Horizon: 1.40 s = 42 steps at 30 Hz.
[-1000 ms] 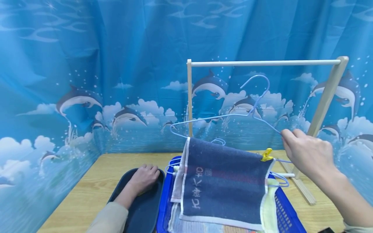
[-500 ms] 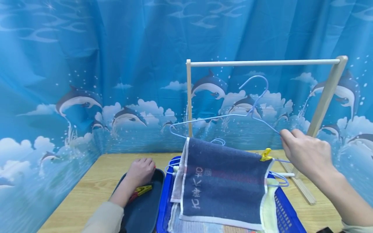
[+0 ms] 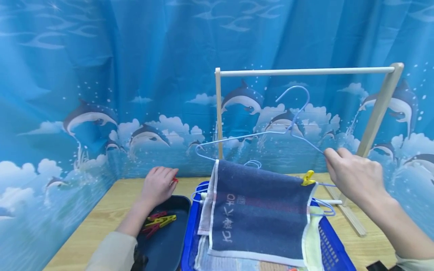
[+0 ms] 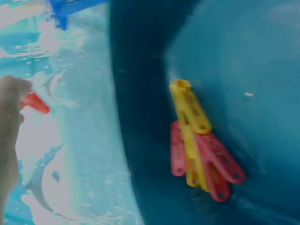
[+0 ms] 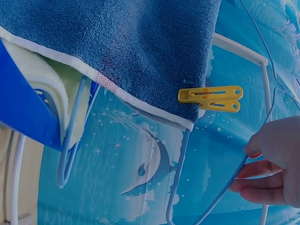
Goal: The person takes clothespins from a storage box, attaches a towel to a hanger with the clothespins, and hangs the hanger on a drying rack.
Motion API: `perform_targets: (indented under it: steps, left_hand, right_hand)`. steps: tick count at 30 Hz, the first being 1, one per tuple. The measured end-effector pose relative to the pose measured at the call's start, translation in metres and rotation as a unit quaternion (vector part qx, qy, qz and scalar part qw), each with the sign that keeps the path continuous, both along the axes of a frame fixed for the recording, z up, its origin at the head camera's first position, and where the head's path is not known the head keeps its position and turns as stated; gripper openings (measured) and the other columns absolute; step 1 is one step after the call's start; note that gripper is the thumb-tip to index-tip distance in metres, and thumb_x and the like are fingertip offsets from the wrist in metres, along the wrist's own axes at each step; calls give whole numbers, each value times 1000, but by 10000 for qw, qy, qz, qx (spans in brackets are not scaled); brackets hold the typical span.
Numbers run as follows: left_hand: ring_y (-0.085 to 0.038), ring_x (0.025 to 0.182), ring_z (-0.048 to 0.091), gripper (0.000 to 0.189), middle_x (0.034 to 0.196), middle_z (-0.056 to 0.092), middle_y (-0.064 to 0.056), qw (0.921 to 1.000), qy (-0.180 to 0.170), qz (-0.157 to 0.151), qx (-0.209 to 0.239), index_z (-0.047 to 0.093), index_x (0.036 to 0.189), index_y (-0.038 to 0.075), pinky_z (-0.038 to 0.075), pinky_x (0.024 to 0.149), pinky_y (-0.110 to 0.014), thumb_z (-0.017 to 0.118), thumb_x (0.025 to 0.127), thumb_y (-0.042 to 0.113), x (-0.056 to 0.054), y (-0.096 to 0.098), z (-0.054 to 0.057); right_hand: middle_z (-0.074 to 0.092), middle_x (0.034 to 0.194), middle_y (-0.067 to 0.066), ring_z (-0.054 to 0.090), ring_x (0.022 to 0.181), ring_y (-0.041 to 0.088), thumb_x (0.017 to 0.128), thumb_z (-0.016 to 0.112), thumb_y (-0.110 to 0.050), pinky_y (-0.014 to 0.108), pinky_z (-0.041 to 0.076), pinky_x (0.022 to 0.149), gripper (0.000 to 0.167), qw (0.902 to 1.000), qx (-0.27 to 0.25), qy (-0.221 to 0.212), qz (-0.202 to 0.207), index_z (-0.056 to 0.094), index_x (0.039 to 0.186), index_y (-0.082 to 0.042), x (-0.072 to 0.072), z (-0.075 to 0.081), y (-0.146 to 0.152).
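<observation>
My right hand (image 3: 357, 175) grips the sloping shoulder of a pale blue wire hanger (image 3: 237, 138), its hook pointing up. Over the hanger's bottom bar drapes a dark blue towel (image 3: 261, 214) with white edging. A yellow clothespin (image 5: 211, 97) clips the towel to the bar at the right end. My left hand (image 3: 159, 186) pinches a red clothespin (image 4: 35, 101) above the far end of a dark tray (image 3: 166, 241). Several red and yellow clothespins (image 4: 197, 140) lie in that tray.
A blue basket (image 3: 333, 244) beneath the towel holds more towels and hangers. Behind it stands a wooden rack with a white rail (image 3: 305, 71). The rack's foot (image 3: 350, 218) rests on the wooden table (image 3: 101, 214), and a dolphin-print curtain (image 3: 162, 75) hangs behind.
My left hand has risen out of the tray with a red clothespin, uncovering the other clothespins. The right hand and hanger have stayed nearly still.
</observation>
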<state>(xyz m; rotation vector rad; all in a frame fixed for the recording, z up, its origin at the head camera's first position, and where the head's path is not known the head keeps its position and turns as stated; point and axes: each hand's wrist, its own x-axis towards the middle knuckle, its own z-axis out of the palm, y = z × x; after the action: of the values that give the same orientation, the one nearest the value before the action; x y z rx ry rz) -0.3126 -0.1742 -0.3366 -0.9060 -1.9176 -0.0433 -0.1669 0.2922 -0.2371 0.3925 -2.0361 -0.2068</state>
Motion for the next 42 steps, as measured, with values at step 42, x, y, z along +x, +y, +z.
perform_targets:
  steps: [42]
  left_hand:
    - [-23,87,58,32,90,67,-6,9742,-1019,-1971,403,65,95,5,42,85,-46,80,67,7,79,42,110]
  right_hand:
    - [29,55,-2,16,37,11,88,45,-10,28,13,33,15,9996,-59,-241,-100,46,73,-9,-4,-1,0]
